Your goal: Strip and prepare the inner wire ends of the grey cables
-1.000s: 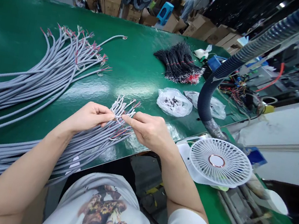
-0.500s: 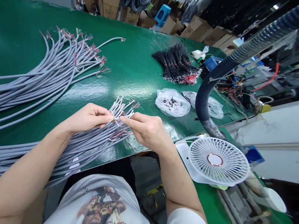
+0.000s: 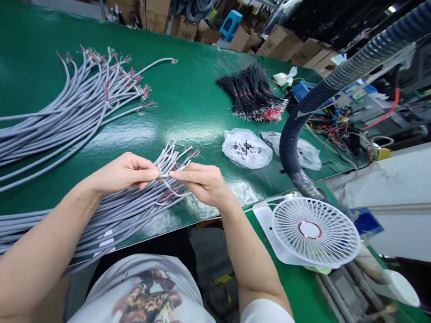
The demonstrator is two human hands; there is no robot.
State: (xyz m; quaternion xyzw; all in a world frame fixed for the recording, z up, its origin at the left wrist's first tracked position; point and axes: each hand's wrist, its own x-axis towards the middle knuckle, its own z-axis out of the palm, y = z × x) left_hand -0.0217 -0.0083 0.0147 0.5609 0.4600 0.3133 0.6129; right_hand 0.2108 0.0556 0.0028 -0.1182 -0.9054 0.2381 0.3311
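Left hand (image 3: 130, 174), right hand (image 3: 203, 182) (close) — pinching wire (image 3: 163, 175)

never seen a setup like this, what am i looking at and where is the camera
There's no robot here: these are a person's bare left hand and right hand, seen by a camera on that person's head, looking forward and down. Both hands pinch thin wires over the stripped ends of a bundle of grey cables; the exact grip is too small to tell. On the green table also lie a second grey bundle, black wires and plastic bags. A white fan stands at the right.
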